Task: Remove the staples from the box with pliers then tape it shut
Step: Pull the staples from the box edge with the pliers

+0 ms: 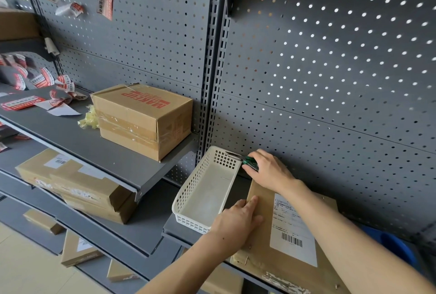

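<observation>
A flat brown cardboard box [262, 244] with a white barcode label lies on the grey shelf at the lower right. Staples show along its near edge. My left hand [236, 223] rests flat on the box's left edge, fingers together, holding nothing. My right hand [269, 171] is closed around green-handled pliers [247, 161], whose metal jaws reach over the far right rim of a white plastic basket [203, 199]. The basket stands just left of the box. No tape roll is in sight.
A taped carton [144, 119] printed in red sits on a higher shelf to the left, beside crumpled yellow tape [89, 119]. More cartons [77, 185] lie on lower shelves. A grey pegboard wall [330, 81] stands behind. Something blue [396, 246] is at the right.
</observation>
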Demonstrator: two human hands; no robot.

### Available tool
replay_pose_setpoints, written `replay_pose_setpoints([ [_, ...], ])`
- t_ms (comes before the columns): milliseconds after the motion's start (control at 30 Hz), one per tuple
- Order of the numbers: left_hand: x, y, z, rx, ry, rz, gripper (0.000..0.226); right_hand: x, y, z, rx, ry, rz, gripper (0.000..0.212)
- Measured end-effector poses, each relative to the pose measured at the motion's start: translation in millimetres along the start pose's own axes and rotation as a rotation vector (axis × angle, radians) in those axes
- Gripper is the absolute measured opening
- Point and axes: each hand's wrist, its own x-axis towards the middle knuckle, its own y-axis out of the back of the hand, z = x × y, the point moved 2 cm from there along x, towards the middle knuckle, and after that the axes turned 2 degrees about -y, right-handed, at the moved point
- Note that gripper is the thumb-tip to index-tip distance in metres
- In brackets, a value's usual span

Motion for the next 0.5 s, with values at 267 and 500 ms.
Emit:
replay_pose_setpoints([
  [267,5,-2,-1,0.007,0.013,-0.005,0.062,-17,10,12,-0.053,-0.018,0.075,0.044],
  [500,5,1,0,-0.001,-0.007,-0.007,0.062,-43,22,37,-0.128,-0.044,0.158,0.048],
])
